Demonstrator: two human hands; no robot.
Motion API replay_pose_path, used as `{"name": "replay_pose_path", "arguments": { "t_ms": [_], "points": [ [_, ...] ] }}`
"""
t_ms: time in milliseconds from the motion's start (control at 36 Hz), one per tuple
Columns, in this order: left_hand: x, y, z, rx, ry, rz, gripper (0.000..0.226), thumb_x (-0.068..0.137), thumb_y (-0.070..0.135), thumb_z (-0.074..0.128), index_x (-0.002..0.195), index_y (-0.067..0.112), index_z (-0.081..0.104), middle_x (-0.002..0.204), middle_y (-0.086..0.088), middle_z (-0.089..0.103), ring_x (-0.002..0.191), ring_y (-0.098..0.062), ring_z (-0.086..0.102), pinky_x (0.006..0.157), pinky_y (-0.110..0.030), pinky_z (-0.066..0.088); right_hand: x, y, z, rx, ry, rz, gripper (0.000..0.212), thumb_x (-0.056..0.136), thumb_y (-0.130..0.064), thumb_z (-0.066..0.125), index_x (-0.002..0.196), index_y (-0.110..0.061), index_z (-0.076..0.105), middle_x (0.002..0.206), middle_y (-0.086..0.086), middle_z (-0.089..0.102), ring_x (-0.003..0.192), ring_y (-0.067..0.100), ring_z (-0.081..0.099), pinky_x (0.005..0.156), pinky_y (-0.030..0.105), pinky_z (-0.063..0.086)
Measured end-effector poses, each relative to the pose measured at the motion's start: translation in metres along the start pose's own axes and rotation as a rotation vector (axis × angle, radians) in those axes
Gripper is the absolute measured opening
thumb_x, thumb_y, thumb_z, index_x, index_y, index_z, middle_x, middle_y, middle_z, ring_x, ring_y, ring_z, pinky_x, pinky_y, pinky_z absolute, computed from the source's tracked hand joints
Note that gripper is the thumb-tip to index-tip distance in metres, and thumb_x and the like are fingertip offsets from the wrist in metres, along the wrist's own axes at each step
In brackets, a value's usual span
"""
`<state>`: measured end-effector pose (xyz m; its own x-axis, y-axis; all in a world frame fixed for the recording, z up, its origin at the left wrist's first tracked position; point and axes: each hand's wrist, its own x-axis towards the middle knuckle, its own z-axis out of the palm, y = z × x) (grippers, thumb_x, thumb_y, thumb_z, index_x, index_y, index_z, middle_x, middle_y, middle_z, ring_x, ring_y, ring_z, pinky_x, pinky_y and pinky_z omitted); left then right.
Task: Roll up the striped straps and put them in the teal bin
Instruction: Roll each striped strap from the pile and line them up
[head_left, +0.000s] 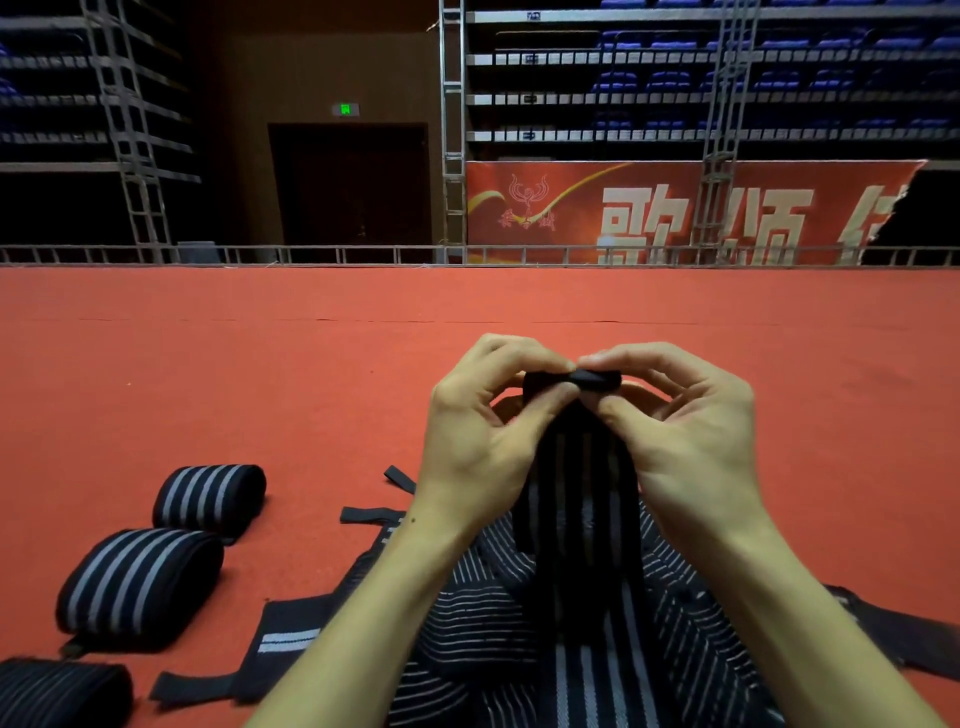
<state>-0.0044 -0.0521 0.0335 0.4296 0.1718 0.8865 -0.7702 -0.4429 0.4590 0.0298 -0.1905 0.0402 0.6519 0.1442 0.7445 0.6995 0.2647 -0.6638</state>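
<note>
Fingers (524, 356) pinching striped strap (582, 483) at top end, length hanging straight down

Writing I can read
Red banner (566, 208): large pale characters 歌颂. Green sign (345, 109) above the doorway (350, 187): illegible to me.

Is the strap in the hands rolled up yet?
Not yet. The left hand and right hand pinch the strap at its folded top; the rest hangs unrolled.

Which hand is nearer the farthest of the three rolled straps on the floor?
Left. The left hand sits right of that rolled strap, not touching; the right hand is farther right. Both pinch an unrolled strap.
</note>
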Motion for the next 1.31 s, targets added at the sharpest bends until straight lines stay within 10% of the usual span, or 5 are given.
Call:
{"name": "replay_pose_path", "arguments": {
  "t_ms": [167, 611, 917, 1306],
  "points": [
    [-0.004, 0.006, 0.005, -0.18, -0.064, -0.208, 0.011, 0.08, 0.03, 0.071, 0.09, 0.025, 0.071, 0.098, -0.008, 0.069, 0.092, -0.021, 0.067, 0.084, -0.04, 0.056, 0.0, 0.003, -0.002, 0.054, 0.062, -0.031, 0.027, 0.079, 0.015, 0.071, 0.081, -0.012, 0.071, 0.081, 0.0, 0.074, 0.077, 0.015, 0.071, 0.075, 0.029, 0.058],
    [-0.001, 0.003, 0.005, -0.156, 0.042, -0.115, 0.02, 0.077, -0.001, 0.072, 0.088, 0.017, 0.069, 0.091, -0.006, 0.069, 0.089, -0.008, 0.067, 0.081, -0.019, 0.05, -0.001, -0.001, 0.002, 0.133, -0.002, 0.142, 0.012, 0.076, -0.028, 0.077, 0.088, -0.031, 0.076, 0.091, 0.001, 0.075, 0.078, 0.019, 0.071, 0.073, 0.039, 0.058],
    [-0.001, 0.01, 0.003, -0.209, -0.019, -0.219, 0.023, 0.077, 0.001, 0.071, 0.088, 0.021, 0.067, 0.085, 0.013, 0.07, 0.081, -0.003, 0.066, 0.075, -0.017, 0.051, -0.003, 0.0, 0.006, 0.012, 0.029, 0.013, 0.025, 0.086, 0.001, 0.07, 0.093, -0.022, 0.069, 0.086, -0.011, 0.073, 0.071, 0.004, 0.068, 0.066, 0.019, 0.054],
    [0.004, 0.011, -0.006, -0.154, -0.125, -0.278, 0.014, 0.083, 0.015, 0.069, 0.093, 0.024, 0.067, 0.095, 0.001, 0.072, 0.085, -0.013, 0.068, 0.075, -0.028, 0.056, -0.004, 0.008, 0.003, 0.106, 0.025, -0.009, 0.027, 0.08, 0.0, 0.076, 0.091, -0.024, 0.07, 0.09, -0.001, 0.074, 0.083, 0.022, 0.072, 0.075, 0.035, 0.058]
  ]
}}
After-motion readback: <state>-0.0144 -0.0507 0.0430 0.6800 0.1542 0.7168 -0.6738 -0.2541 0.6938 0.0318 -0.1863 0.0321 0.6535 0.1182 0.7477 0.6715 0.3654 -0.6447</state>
